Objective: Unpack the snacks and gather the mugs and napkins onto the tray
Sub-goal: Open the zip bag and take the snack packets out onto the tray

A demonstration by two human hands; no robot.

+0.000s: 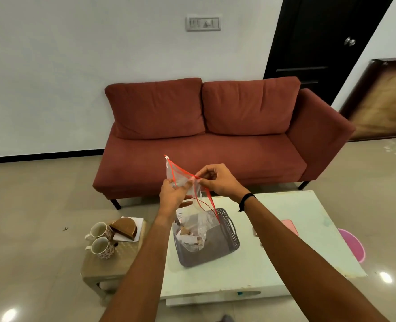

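Observation:
A clear zip bag (190, 231) with a red seal hangs in the air above the grey perforated tray (222, 249), its lower end with several wrapped snacks resting in the tray. My left hand (172, 194) pinches one side of the bag's mouth. My right hand (215, 180) pinches the other side, and the mouth is pulled apart. Two floral mugs (99, 230) (101, 247) stand on a small beige side table (108, 266) to the left, next to a brown napkin holder (125, 227) on white napkins (135, 223).
The tray sits on a white low table (273, 259). A pink item (290, 226) lies on it to the right, and a pink stool (352, 244) stands beyond its right edge. A red sofa (215, 140) is straight ahead, a dark door (320, 43) behind.

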